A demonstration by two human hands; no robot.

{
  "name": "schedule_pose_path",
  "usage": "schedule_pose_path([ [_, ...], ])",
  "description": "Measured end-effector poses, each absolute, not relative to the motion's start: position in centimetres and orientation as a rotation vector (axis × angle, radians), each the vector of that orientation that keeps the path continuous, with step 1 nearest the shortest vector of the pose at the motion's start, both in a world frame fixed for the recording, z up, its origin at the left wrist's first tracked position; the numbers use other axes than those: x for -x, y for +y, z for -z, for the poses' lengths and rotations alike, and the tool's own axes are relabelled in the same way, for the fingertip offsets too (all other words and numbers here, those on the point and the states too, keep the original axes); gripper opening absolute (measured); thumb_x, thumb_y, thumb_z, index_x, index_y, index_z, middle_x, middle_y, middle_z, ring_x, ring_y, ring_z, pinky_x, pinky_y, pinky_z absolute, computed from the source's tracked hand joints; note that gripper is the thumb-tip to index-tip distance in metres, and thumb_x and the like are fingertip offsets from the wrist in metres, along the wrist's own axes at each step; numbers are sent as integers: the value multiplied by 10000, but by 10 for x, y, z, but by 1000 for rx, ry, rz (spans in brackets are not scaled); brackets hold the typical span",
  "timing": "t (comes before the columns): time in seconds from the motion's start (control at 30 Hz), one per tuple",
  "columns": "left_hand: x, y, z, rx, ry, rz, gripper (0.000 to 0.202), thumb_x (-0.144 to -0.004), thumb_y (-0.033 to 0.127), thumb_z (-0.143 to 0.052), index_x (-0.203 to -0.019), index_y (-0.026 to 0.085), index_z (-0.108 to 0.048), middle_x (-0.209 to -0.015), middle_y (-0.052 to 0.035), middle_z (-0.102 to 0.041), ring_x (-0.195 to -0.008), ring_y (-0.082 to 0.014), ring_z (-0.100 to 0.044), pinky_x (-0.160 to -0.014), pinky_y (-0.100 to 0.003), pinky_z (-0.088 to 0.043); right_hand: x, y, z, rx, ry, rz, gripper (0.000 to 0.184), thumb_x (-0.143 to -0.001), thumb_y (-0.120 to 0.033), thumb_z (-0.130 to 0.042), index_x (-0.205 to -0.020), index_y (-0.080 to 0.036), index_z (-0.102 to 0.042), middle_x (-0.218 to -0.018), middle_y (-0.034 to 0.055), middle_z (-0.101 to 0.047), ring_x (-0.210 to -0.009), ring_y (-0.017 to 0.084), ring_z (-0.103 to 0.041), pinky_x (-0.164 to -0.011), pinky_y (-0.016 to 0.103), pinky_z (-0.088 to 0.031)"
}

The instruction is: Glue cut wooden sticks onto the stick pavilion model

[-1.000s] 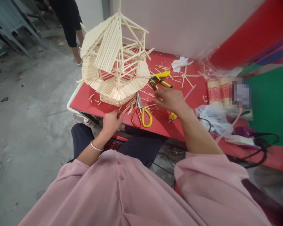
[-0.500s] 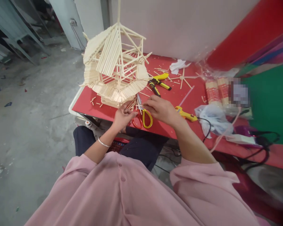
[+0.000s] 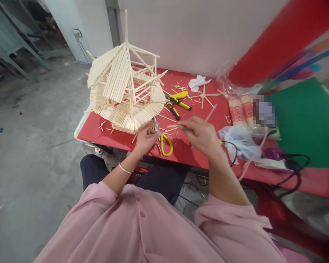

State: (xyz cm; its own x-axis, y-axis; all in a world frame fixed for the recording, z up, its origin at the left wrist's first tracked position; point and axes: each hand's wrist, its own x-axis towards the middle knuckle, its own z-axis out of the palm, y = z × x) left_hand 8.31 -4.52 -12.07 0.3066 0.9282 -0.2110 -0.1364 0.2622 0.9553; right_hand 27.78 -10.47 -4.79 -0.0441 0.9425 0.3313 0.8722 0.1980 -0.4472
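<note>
A house model of thin wooden sticks (image 3: 124, 89) stands on the red table (image 3: 94, 128) at its left end. My left hand (image 3: 145, 138) is closed beside the model's base, over the red and yellow scissors (image 3: 164, 143), which lie flat; what it pinches I cannot make out. My right hand (image 3: 200, 133) hovers just right of it, fingers pinched on a thin wooden stick (image 3: 173, 126) that points left toward the left hand.
Yellow and black pliers (image 3: 177, 102) lie behind the hands among loose stick offcuts. A crumpled tissue (image 3: 197, 82), wrapped stick bundles (image 3: 241, 109), a plastic bag (image 3: 237, 140) and black cables (image 3: 293, 168) sit to the right. The table's left edge borders bare concrete floor.
My right hand left the scissors area and lifted slightly rightward with a stick pinched in it. My left hand stayed near the scissors. The camera view shifted a little.
</note>
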Motion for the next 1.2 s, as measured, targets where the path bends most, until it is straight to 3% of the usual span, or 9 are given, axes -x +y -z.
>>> schedule_pose_path([
  [0.1,-74,-58,107,-1103,815,-817,289,-737,313,-800,-955,143,-717,-605,35,-661,-417,-68,-550,-410,-177,-400,-263,-102,53,1549,-2079,-328,290,-973,-419,-532,-980,-251,-769,-830,62,-679,-756,195,-653,-689,330,-507],
  [0.17,-65,-68,94,-1102,816,-815,313,-732,435,-806,-795,145,-706,-630,2,-687,-403,-68,-551,-390,-182,-393,-254,-100,49,1433,-2072,-374,256,-964,-421,-564,-986,-263,-765,-829,51,-684,-734,177,-648,-668,319,-508],
  [0.3,-46,-80,60,-925,831,-848,410,-722,538,-803,-758,150,-675,-605,-3,-682,-339,-59,-508,-304,-168,-280,-235,-96,20,1298,-1921,-383,166,-916,-431,-655,-1002,-316,-738,-913,34,-727,-714,167,-654,-617,324,-528],
  [0.47,-22,-76,21,-747,669,-798,368,-689,466,-835,-729,148,-655,-544,10,-653,-306,-47,-463,-283,-161,-248,-205,-78,-18,1201,-1750,-428,146,-897,-472,-673,-964,-343,-690,-892,6,-716,-731,168,-660,-629,338,-564],
  [0.67,-5,-53,0,-643,673,-884,241,-724,335,-813,-796,135,-700,-569,21,-656,-335,-25,-435,-304,-154,-262,-180,-32,-18,1066,-1641,-563,414,-858,-471,-715,-1212,-295,-589,-937,4,-696,-783,138,-655,-564,261,-492],
  [0.77,-1,-40,-3,-614,699,-916,201,-733,285,-802,-804,123,-707,-557,26,-639,-345,-19,-433,-319,-149,-280,-175,-25,-15,1072,-1600,-528,424,-876,-426,-690,-1260,-279,-584,-1012,21,-703,-819,136,-661,-586,259,-498],
  [0.9,5,-45,-1,-687,708,-907,201,-734,293,-805,-782,125,-705,-561,19,-645,-339,-16,-426,-315,-153,-277,-181,-42,-15,1184,-1590,-373,350,-908,-404,-650,-1240,-293,-633,-1018,29,-715,-832,154,-671,-634,291,-535],
  [1.03,6,-71,14,-804,652,-770,282,-719,388,-826,-787,141,-707,-571,13,-662,-317,-38,-452,-288,-161,-272,-221,-60,-7,1409,-1585,-109,219,-929,-409,-617,-1056,-275,-735,-974,44,-739,-814,177,-669,-692,327,-540],
  [1.2,-9,-89,62,-909,744,-557,365,-690,462,-835,-716,138,-670,-599,-5,-679,-343,-63,-526,-295,-157,-324,-292,-59,37,2079,-1976,-204,243,-900,-312,-586,-1020,-218,-775,-1025,67,-779,-895,223,-696,-744,319,-488],
])
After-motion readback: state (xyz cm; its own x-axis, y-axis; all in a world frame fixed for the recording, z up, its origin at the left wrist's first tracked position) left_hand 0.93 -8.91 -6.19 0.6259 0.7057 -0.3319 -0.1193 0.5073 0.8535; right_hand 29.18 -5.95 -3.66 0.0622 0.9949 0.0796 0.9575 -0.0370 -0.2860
